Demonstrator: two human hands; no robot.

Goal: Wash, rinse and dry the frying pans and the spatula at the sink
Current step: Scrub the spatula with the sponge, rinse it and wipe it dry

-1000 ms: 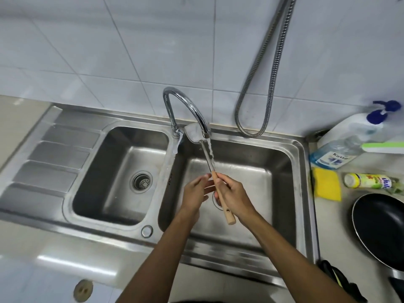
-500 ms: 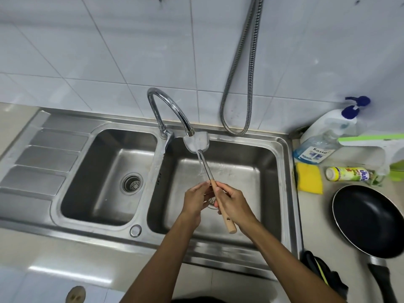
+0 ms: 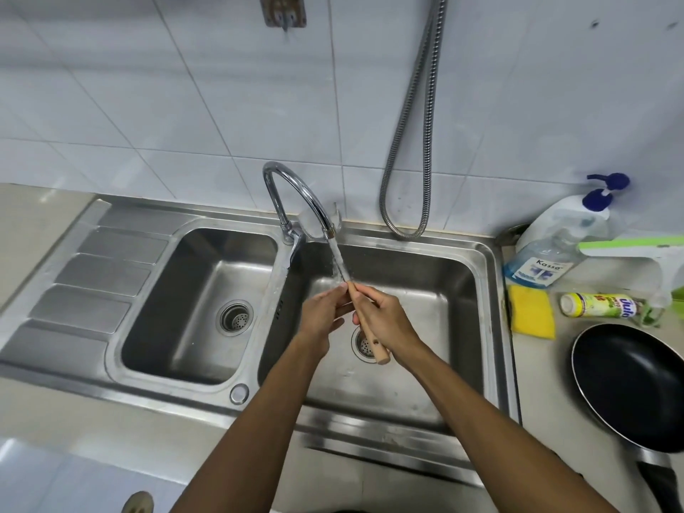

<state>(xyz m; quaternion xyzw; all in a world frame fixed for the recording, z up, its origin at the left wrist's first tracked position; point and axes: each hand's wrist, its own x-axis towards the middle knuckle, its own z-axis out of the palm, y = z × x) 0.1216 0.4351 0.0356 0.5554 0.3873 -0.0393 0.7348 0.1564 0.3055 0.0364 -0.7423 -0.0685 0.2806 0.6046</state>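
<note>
My right hand (image 3: 386, 322) grips the wooden handle of the spatula (image 3: 377, 350) over the right basin (image 3: 448, 279) of the steel sink. Its metal shaft slants up to the faucet (image 3: 292, 187) spout, and running water streams down it. The blade sits edge-on just behind the spout. My left hand (image 3: 321, 312) pinches the spatula where shaft meets handle. A black frying pan (image 3: 629, 386) rests on the counter at the right, its handle pointing toward me.
The left basin (image 3: 166, 301) and a ribbed drainboard lie to the left. On the right counter are a yellow sponge (image 3: 531, 314), a pump soap bottle (image 3: 555, 249), a small bottle lying down (image 3: 596, 305) and a green-white squeegee (image 3: 636, 249). A metal hose (image 3: 414, 142) hangs on the tiled wall.
The spatula has risen, so its blade went from flat under the spout to edge-on behind it. Water now runs down the shaft. Both hands kept their hold.
</note>
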